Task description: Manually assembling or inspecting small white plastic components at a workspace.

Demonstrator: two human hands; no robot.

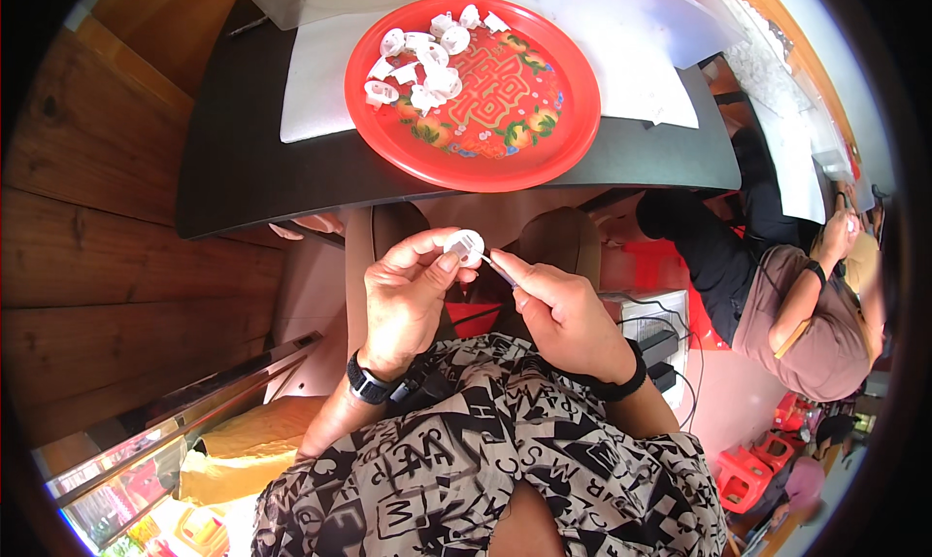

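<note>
My left hand (406, 290) pinches a small round white plastic part (470, 239) between thumb and fingers, above my lap. In my right hand (568, 309) is a slim, thin-tipped tool (501, 270); its tip meets the lower right edge of the part. Whether it is a blade or a driver I cannot tell, as my fingers cover most of it. Beyond both hands, a round red tray (573, 144) with a floral pattern carries several similar white plastic parts (437, 79), heaped on its left side.
The tray rests on white sheeting (316, 101) over a dark table (252, 183), whose front edge is just past my hands. A wooden wall (126, 256) stands at left. A white box with black adapters and cables (660, 348) is at right. Another person (801, 314) sits farther right, near red stools (748, 474).
</note>
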